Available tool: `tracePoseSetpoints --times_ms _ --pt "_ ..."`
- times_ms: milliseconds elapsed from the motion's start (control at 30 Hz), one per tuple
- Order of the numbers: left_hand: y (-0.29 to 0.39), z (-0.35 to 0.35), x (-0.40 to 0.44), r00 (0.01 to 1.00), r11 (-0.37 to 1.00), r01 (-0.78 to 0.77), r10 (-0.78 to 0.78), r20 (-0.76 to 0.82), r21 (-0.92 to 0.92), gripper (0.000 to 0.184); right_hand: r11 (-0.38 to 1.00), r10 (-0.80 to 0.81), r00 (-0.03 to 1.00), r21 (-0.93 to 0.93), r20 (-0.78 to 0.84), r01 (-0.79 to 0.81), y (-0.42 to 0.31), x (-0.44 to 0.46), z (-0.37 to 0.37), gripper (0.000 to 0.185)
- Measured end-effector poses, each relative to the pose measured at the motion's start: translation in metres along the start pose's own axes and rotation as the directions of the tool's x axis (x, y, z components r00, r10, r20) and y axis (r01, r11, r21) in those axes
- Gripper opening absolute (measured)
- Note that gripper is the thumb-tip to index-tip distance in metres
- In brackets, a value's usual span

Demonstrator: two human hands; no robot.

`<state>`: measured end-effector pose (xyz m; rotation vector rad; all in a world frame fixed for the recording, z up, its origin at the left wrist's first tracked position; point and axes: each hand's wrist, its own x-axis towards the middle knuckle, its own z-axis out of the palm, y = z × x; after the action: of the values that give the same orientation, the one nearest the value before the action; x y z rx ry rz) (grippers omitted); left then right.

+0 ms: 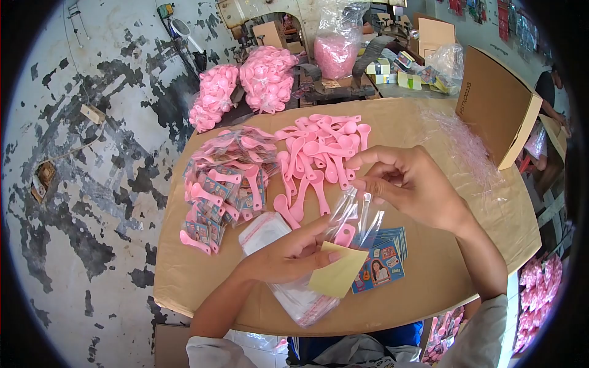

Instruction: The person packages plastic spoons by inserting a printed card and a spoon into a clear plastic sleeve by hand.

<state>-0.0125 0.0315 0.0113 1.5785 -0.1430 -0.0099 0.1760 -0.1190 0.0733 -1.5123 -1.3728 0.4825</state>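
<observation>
My left hand (296,253) is closed, its thumb pressed on a pale yellow card (339,270). A clear plastic bag (368,222) rises from behind the card, and a pink spoon's handle (345,235) shows there; whether it lies inside the bag, I cannot tell. At the bag's upper edge, my right hand (422,187) pinches the film between thumb and fingers. Under my left hand is a stack of flat clear bags (310,310). Printed blue cards (381,267) lie in a pile just right of the yellow card. Loose pink spoons (316,147) are heaped beyond my hands.
Packed spoons with cards (221,184) pile up at the left of the brown-covered table (454,264). Bulging bags of spoons (267,80) stand behind. A cardboard box (497,104) and clear plastic strips (463,150) occupy the right side. Another person (546,92) is at far right.
</observation>
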Motion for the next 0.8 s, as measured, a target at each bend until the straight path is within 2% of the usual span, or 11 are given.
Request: tracePoseSetpoints --times_ms 67,167,200,267,367,467,567,667,733,767,800 --pt "-0.002 0.005 0.003 0.991 0.983 -0.132 0.130 -0.028 -0.128 0.045 1.000 0.022 1.000 0.010 -0.008 -0.022 -0.004 0.000 0.005 0.023" --pt "0.015 0.016 0.008 0.948 0.981 -0.010 -0.052 -0.314 -0.195 0.038 0.998 -0.009 0.998 -0.060 -0.057 0.005 -0.015 -0.003 0.014 0.020" --pt "0.013 0.018 0.007 0.938 0.983 -0.033 -0.033 -0.346 -0.183 0.037 0.959 -0.203 0.971 -0.225 -0.122 0.173 -0.012 -0.001 0.017 0.019" --pt "0.007 0.022 0.004 0.914 0.984 -0.077 0.006 -0.405 -0.159 0.036 0.722 -0.576 0.804 -0.553 -0.146 0.417 -0.004 0.002 0.023 0.016" --pt "0.000 0.023 0.006 0.885 0.988 -0.153 0.143 -0.444 0.014 0.039 0.524 -0.651 0.759 -0.722 0.002 0.451 -0.016 -0.004 0.023 0.017" --pt "0.003 0.029 0.001 0.883 0.989 -0.131 0.150 -0.445 0.075 0.043 0.474 -0.638 0.770 -0.800 -0.024 0.368 -0.009 -0.004 0.032 0.019" --pt "0.004 0.028 0.002 0.874 0.991 -0.097 0.131 -0.469 0.095 0.044 0.399 -0.651 0.759 -0.838 0.028 0.373 -0.002 -0.004 0.035 0.021" --pt "0.002 0.022 -0.002 0.887 0.978 0.069 0.030 -0.460 0.198 0.043 0.364 -0.652 0.755 -0.849 0.062 0.384 0.001 -0.004 0.034 0.020" --pt "0.000 0.019 -0.003 0.916 0.953 0.078 0.047 -0.398 0.292 0.044 0.437 -0.623 0.782 -0.819 0.022 0.372 0.002 -0.003 0.032 0.015" --pt "0.000 0.020 -0.002 0.922 0.969 0.048 0.051 -0.384 0.243 0.044 0.473 -0.604 0.797 -0.804 0.002 0.360 0.002 -0.004 0.030 0.013" --pt "0.001 0.021 0.000 0.927 0.981 0.019 0.055 -0.371 0.193 0.045 0.680 -0.524 0.847 -0.645 -0.094 0.349 0.002 -0.004 0.025 0.010"
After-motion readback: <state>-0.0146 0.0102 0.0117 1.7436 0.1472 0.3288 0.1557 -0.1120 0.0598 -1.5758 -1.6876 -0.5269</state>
